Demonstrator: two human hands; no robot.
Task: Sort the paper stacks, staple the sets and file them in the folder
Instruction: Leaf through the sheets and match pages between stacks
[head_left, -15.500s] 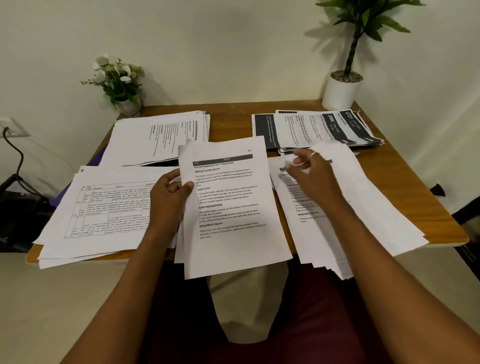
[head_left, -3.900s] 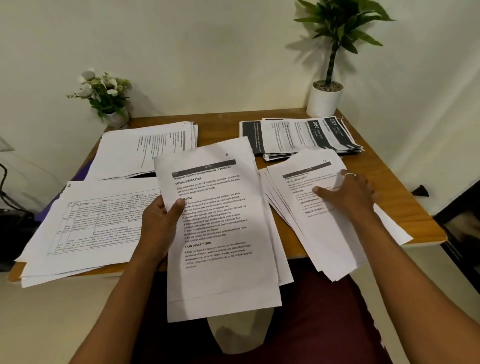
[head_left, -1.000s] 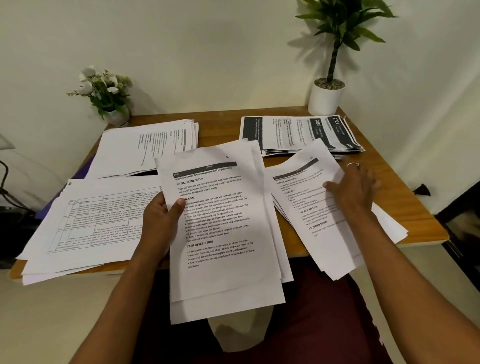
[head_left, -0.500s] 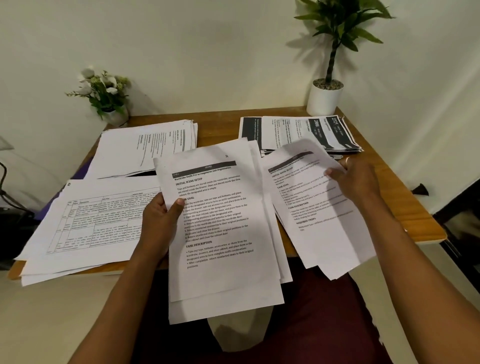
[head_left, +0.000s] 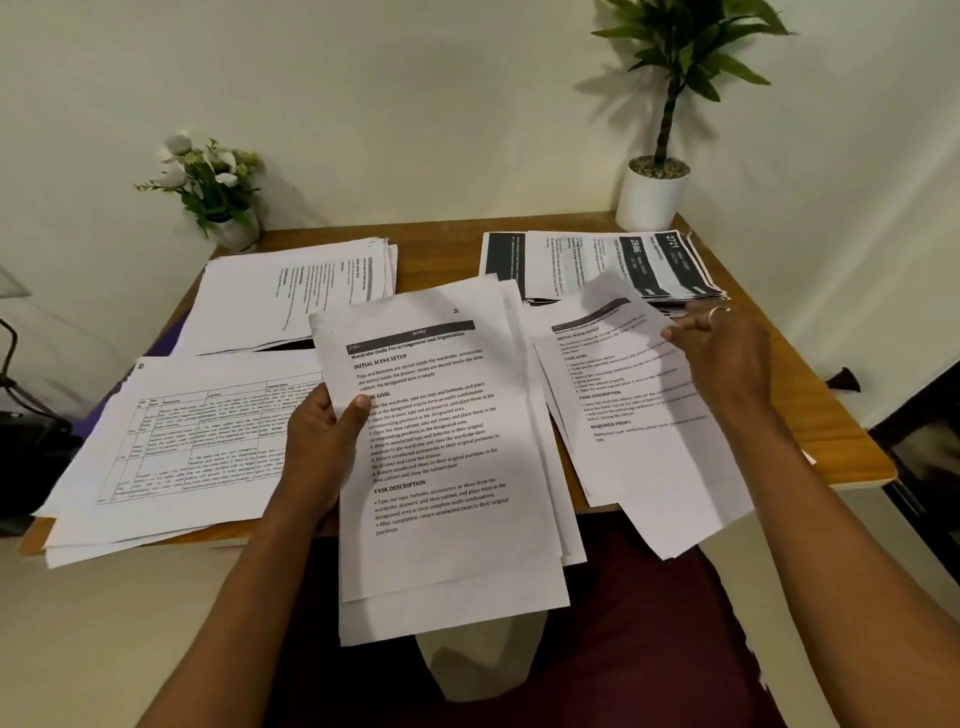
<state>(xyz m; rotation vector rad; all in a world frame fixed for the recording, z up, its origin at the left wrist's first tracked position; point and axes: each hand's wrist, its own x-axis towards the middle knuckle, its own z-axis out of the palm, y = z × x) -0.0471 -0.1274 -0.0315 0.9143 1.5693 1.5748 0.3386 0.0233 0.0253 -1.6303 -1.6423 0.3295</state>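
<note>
The left hand (head_left: 322, 447) gripped a sheaf of printed pages (head_left: 447, 483), thumb on top. The right hand (head_left: 727, 358) pinched a loose sheet (head_left: 628, 410) by its edge above the worktop (head_left: 836, 421).

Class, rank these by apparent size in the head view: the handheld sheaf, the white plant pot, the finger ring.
Handheld sheaf, largest, though nearest the camera
White plant pot
Finger ring, smallest

Matt white paper sheets (head_left: 447, 467) lie on a smooth, varnished wooden table (head_left: 810, 415).
</note>
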